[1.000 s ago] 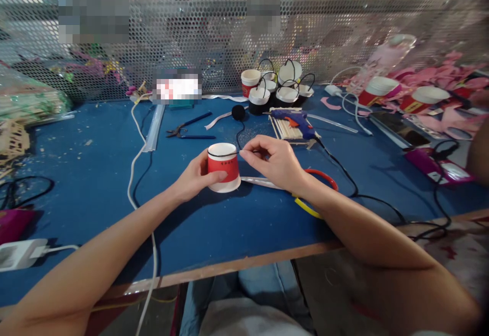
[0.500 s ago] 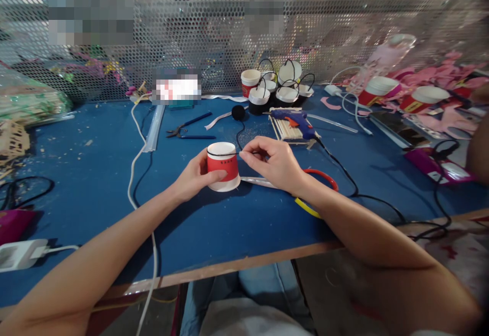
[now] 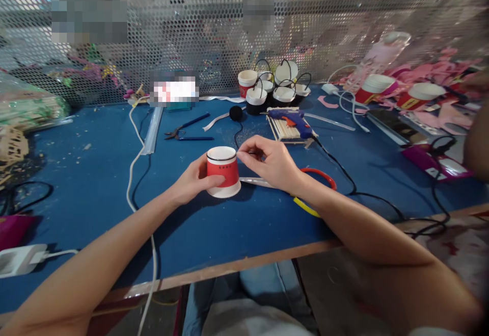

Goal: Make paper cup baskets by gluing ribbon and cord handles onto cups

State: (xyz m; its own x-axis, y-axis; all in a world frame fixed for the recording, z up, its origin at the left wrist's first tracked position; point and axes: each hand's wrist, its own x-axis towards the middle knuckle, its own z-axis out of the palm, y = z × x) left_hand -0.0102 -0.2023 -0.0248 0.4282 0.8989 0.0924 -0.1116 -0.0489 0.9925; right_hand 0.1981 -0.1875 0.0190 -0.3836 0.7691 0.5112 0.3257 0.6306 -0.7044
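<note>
My left hand [image 3: 194, 180] is wrapped round a red and white paper cup [image 3: 225, 175], which is upside down with its wide rim at the bottom. A black cord [image 3: 239, 134] circles the cup near its narrow end and leads back to a small black ball of cord [image 3: 236, 113]. On the cup's right side my right hand [image 3: 267, 160] pinches the cord between thumb and finger. Beneath the right hand lies a pair of scissors [image 3: 255, 181] with red and yellow handles, partly hidden by the wrist.
Behind the hands are blue-handled pliers [image 3: 189, 133], a blue glue gun [image 3: 292, 122] on wooden sticks, and several black-wrapped cups [image 3: 256, 102] with cord handles. A white cable [image 3: 132, 173] crosses the blue table [image 3: 229, 239]. More red cups [image 3: 372, 91] stand at right.
The cord now lies closer against the cup, and my right hand has come slightly nearer to it. The cup tilts a little more upward in my left hand.
</note>
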